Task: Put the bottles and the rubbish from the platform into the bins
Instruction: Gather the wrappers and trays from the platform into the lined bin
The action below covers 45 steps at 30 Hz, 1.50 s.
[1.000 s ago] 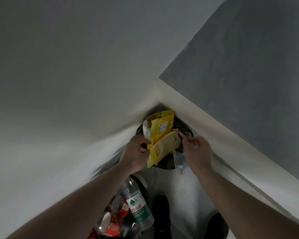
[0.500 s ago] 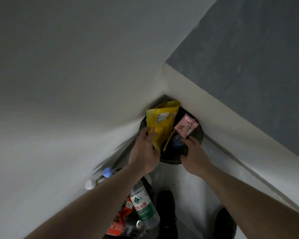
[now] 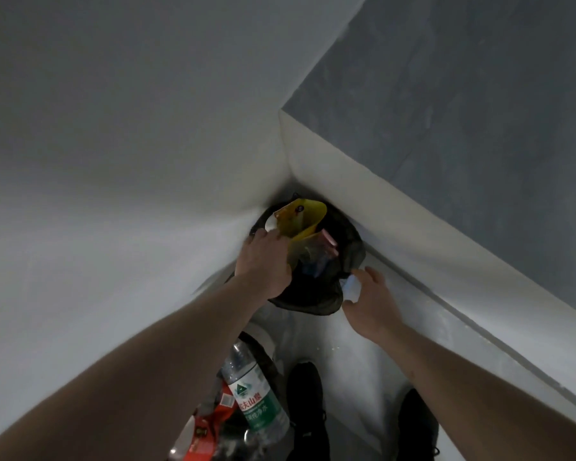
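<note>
A black bin (image 3: 353, 247) stands in the corner where two white walls meet. A yellow snack packet (image 3: 301, 221) sticks up out of it, with a pink packet (image 3: 328, 242) lying beside it inside. My left hand (image 3: 263, 261) reaches into the bin's left side and grips the yellow packet's lower edge. At the bin's right rim, my right hand (image 3: 369, 304) pinches a small pale wrapper (image 3: 351, 287) between thumb and fingers. A second bin (image 3: 266, 357) nearer to me holds a clear water bottle with a green label (image 3: 256, 404).
A red packet (image 3: 213, 424) and more bottles lie in the near bin. My two dark shoes (image 3: 308, 410) (image 3: 416, 427) stand on the pale floor (image 3: 363, 361). A grey wall panel (image 3: 463, 128) rises above the white ledge on the right.
The yellow packet has gone down deeper into the black bin under my left hand. The pink packet has dropped inside. My right hand has moved off to the bin's right rim.
</note>
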Tool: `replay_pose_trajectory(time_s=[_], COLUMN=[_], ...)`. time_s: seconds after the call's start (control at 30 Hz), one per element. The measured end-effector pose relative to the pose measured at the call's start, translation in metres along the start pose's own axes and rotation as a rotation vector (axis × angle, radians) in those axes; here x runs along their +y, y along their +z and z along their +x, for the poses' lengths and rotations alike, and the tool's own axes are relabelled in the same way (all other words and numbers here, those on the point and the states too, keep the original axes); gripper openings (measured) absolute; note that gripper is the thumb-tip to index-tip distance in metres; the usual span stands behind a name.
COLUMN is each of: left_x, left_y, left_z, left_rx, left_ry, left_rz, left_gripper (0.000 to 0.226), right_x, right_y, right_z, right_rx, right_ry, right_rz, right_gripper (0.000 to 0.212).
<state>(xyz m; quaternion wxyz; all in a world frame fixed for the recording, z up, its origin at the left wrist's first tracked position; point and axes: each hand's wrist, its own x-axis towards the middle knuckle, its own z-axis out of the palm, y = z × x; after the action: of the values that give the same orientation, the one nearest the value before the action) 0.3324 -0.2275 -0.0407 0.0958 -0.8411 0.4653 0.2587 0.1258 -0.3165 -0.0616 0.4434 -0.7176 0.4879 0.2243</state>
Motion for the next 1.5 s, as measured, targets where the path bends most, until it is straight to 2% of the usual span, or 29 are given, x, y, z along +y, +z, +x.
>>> replay_pose_trajectory(time_s=[0.07,0.2,0.3,0.43,0.53,0.7,0.87,1.0,1.13,1.27,1.4,1.5], left_x=[0.006,0.008,0.011,0.026,0.034,0.045,0.06,0.067,0.076,0.067,0.069,0.087], left_y=[0.004,0.025,0.027,0.006,-0.024,-0.113,-0.217,-0.281,-0.342,-0.407,-0.456,-0.48], left_z=[-0.007,-0.024,-0.036,-0.062,-0.091,-0.174,-0.274,-0.342,-0.388,-0.405,-0.411,-0.419], left_rx=[-0.077,-0.35,-0.416,-0.296,-0.224,-0.261,-0.212,-0.165,-0.083,0.032,0.133,0.185], left_ry=[0.011,-0.111,-0.162,-0.136,-0.093,-0.02,0.052,0.097,0.131,0.182,0.259,0.315], left_rz=[-0.019,-0.042,-0.129,-0.27,-0.318,-0.221,-0.233,-0.214,-0.169,-0.093,-0.028,-0.07], left_gripper=[0.022,0.026,0.031,0.045,0.047,0.051,0.066,0.072,0.073,0.074,0.073,0.076], right_x=[0.011,0.025,0.029,0.022,0.01,-0.021,-0.056,-0.074,-0.076,-0.061,-0.045,-0.037], right_y=[0.003,0.003,-0.003,-0.023,-0.049,-0.11,-0.174,-0.213,-0.26,-0.298,-0.313,-0.311], right_z=[-0.004,-0.016,-0.03,-0.062,-0.099,-0.19,-0.308,-0.401,-0.467,-0.521,-0.561,-0.591], right_rx=[-0.016,-0.033,-0.043,-0.053,-0.053,-0.1,-0.082,-0.038,0.164,0.337,0.413,0.458], right_ry=[0.031,0.079,0.082,0.048,0.017,-0.047,-0.053,-0.056,-0.061,-0.089,-0.042,-0.016], right_rz=[-0.006,-0.002,0.003,-0.012,-0.082,-0.401,-0.492,-0.46,-0.311,-0.212,-0.164,-0.054], right_gripper=[0.071,0.072,0.071,0.071,0.073,0.074,0.073,0.074,0.075,0.074,0.074,0.074])
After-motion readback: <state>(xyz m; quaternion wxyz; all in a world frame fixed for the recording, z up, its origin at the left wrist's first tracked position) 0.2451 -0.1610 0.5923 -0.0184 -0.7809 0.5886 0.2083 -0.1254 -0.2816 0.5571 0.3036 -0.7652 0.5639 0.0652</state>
